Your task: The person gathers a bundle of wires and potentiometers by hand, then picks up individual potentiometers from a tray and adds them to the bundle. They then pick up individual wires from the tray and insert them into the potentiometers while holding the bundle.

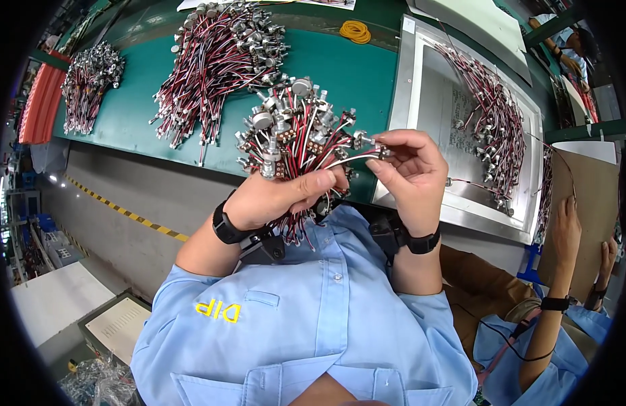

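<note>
My left hand (279,196) is closed around a thick bunch of wired potentiometers (292,128), their metal bodies fanned out at the top and their red, black and white leads hanging below the fist. With thumb and fingertips, my right hand (414,169) pinches one wired potentiometer (377,150) at the bunch's right side. White and red leads run from that piece back toward the left hand. The fingers partly cover its body.
A large heap of wired potentiometers (221,61) and a smaller pile (91,84) lie on the green table (340,74). More wired parts (489,122) rest in a metal tray (394,101) at right. Yellow coiled wire (355,31) sits behind. A co-worker's hand (567,227) is at far right.
</note>
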Demonstrator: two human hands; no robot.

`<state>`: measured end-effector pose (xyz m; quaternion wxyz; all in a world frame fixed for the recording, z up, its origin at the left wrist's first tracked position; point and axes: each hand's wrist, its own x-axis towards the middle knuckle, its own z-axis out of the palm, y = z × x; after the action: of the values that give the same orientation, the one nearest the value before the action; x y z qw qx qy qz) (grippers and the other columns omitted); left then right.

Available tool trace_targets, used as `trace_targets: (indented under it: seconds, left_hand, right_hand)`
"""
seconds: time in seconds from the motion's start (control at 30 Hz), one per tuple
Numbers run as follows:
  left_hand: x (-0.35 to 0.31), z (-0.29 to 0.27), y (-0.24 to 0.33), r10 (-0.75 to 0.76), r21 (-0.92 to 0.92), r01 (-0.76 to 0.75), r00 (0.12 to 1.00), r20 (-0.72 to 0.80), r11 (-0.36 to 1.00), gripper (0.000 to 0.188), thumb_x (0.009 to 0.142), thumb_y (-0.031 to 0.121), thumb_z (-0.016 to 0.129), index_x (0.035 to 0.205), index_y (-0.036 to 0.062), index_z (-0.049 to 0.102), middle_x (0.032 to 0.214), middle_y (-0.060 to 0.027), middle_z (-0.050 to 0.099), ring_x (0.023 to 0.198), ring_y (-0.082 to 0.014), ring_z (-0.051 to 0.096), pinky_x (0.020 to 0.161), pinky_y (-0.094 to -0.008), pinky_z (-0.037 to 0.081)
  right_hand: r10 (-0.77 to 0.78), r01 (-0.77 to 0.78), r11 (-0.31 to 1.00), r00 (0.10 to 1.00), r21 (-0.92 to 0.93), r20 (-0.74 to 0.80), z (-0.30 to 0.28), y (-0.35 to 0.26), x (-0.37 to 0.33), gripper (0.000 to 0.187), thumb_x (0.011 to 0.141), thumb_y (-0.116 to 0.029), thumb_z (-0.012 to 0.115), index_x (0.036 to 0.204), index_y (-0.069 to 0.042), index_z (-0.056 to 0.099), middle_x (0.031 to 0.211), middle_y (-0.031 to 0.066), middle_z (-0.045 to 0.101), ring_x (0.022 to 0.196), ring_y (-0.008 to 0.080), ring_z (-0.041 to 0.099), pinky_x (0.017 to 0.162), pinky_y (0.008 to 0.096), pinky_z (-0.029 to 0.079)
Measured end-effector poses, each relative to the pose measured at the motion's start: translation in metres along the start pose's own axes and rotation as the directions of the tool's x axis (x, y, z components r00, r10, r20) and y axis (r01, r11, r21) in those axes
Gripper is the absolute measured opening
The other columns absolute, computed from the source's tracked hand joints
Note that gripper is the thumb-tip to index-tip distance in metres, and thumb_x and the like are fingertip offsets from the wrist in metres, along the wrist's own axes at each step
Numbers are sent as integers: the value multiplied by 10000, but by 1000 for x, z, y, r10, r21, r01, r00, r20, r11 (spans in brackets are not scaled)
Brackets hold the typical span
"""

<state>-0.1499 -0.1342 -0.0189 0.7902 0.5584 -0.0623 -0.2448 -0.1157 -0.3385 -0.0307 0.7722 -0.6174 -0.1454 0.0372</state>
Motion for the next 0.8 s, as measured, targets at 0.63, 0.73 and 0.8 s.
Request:
trace_targets:
  seconds: [0.63, 0.73, 0.8]
  left_hand:
    - [8, 5, -4, -30, 5, 34, 940, -339, 999, 149, 862, 184, 636, 926, 50, 619, 694, 52, 537, 511, -11, 378, 446, -186, 284]
    - [8, 5, -4, -21, 37, 35, 942, -334, 999, 130, 861, 169, 634, 924, 55, 624, 683, 64, 519, 516, -6, 376, 451, -186, 283]
    - [8, 4, -4, -8, 65, 30, 947, -320, 997, 123, 862, 156, 629, 936, 58, 629, 679, 69, 512, 520, -2, 373, 457, -185, 286]
  right_hand:
    - [-158, 159, 972, 987, -170, 23, -12, 5, -3, 262, 680, 110, 697, 910, 12, 619, 981, 104, 568, 875, 166, 606, 782, 281, 529]
    - [-170, 173, 970, 985, -171, 32, -12, 6, -3, 254, 680, 120, 687, 898, 11, 616, 989, 110, 563, 879, 168, 605, 788, 282, 528]
    - [-177, 179, 967, 984, -180, 25, -12, 6, -4, 256, 678, 118, 689, 896, 6, 615, 992, 111, 560, 887, 170, 603, 789, 280, 526]
